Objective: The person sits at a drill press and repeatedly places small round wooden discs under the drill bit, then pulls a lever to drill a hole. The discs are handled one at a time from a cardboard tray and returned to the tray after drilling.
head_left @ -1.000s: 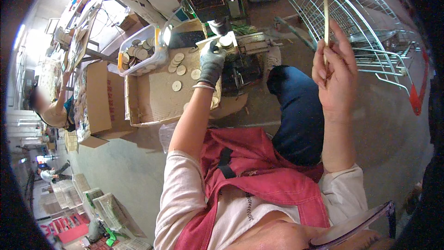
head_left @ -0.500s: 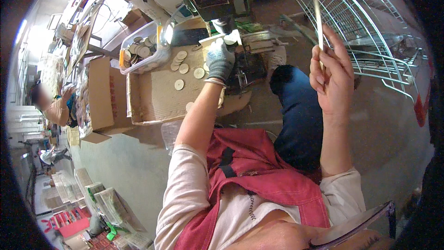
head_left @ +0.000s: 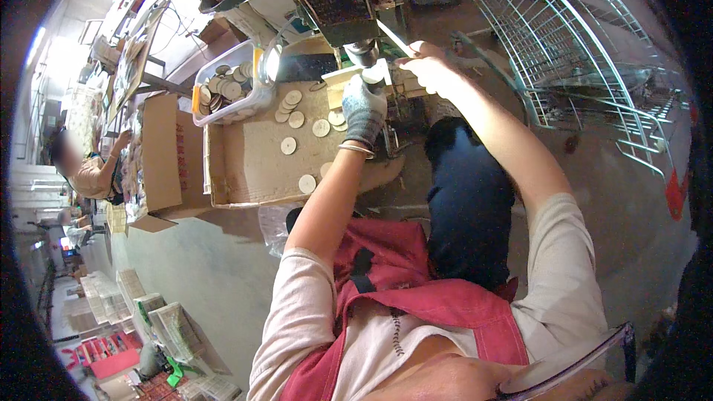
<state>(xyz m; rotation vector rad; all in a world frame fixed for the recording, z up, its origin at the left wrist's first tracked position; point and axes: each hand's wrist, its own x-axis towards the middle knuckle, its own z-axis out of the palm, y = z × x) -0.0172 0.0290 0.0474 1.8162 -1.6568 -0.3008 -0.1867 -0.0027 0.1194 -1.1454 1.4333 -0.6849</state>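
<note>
My left hand (head_left: 365, 108), in a grey-and-white work glove, is closed at a pale round wooden disc (head_left: 375, 72) on a wooden block (head_left: 338, 83). The drill press's chuck (head_left: 362, 53) hangs just above that disc. Bare, my right hand (head_left: 428, 67) grips a thin pale stick (head_left: 395, 36), which points up and left beside the black drill head (head_left: 338, 0). Several loose discs (head_left: 295, 119) lie left of my left hand in a shallow cardboard tray (head_left: 245, 171).
A clear plastic bin (head_left: 241, 108) of discs stands at the tray's far left corner. Left of the tray is an open cardboard box (head_left: 161, 152). A wire cart (head_left: 564, 37) stands at the right. Another person (head_left: 96, 171) sits at the far left.
My right hand has swung left and forward with the stick, from beside the wire cart to the drill head. My left hand has shifted slightly right at the block.
</note>
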